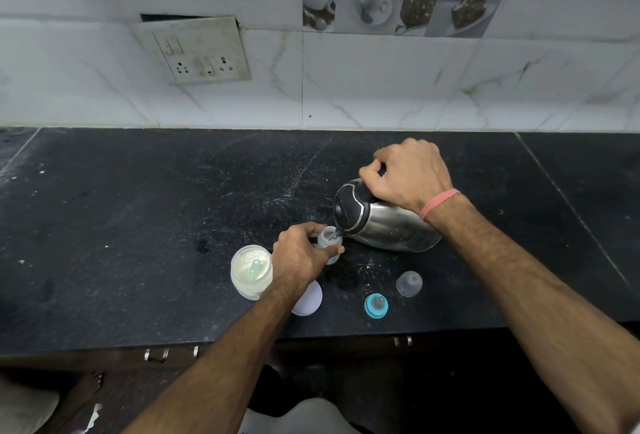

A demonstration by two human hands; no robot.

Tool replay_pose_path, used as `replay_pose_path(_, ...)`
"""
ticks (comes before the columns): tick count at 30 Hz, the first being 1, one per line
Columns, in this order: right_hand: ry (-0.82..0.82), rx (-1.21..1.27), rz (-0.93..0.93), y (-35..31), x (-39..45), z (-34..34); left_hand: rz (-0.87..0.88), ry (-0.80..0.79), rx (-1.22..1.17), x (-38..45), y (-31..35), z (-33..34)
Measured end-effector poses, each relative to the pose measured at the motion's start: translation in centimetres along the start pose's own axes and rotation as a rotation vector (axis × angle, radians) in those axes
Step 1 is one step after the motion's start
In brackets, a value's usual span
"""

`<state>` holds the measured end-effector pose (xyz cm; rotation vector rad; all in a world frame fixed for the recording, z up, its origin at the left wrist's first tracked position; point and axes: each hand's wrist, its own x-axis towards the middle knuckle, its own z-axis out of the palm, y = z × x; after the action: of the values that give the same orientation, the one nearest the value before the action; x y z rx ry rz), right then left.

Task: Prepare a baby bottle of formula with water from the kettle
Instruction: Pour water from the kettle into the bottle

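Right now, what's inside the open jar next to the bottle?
The jar holds pale powder with a green scoop lying in it. How deep the powder goes can't be seen.

Single view only, worn on the person's head. It looks forward and steeply down onto a black counter (138, 226), from close above, at arm's reach. Wide-angle lens; straight edges bow toward the frame borders. The tiled wall (381, 87) behind the counter fills the upper third. The counter's front edge and floor below occupy the bottom. Both forearms enter from the lower edge.
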<state>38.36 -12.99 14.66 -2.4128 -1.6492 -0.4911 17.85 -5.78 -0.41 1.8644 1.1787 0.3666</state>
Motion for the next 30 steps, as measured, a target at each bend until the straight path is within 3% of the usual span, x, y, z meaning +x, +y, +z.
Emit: replay_pose_path(30,0.014,-0.007,0.058,0.11,-0.43,0.28,0.006,0.001,-0.016,0.06,-0.29,0.12)
